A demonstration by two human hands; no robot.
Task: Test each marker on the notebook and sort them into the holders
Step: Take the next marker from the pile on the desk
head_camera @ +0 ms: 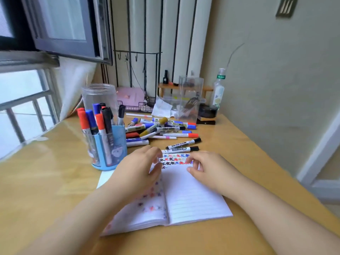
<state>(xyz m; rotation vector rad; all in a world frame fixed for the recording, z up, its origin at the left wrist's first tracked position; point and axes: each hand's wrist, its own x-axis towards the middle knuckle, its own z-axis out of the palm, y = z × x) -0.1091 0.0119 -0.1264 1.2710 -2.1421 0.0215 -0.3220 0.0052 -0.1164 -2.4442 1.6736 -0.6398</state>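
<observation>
- Daylight from a window [24,100] at the far left is thrown across a glossy wooden table [46,181] set in a corner; pale walls are seen behind and at the right.
- Left of centre, a blue holder [115,150] is seen packed with red-, blue- and black-capped markers; a clear round jar [100,96] stands just behind it.
- Over the notebook [184,197], which lies open at centre, the left hand [136,172] is held with its fingers loosely curled; nothing can be made out in it, though blur hides the fingertips.
- Rows of coloured test marks [175,159] are seen along the top of the right page.
- The right hand [207,168] is held just beside those marks, thumb and forefinger drawn together; whether anything is pinched cannot be told.
- Two black-capped markers [182,147] lie just beyond the notebook, and a loose pile of markers [161,128] lies further back, in front of a clear square container [190,98].
- The step is judged to fall between tests: another marker is to be picked up, uncapped and tried on the page.
</observation>
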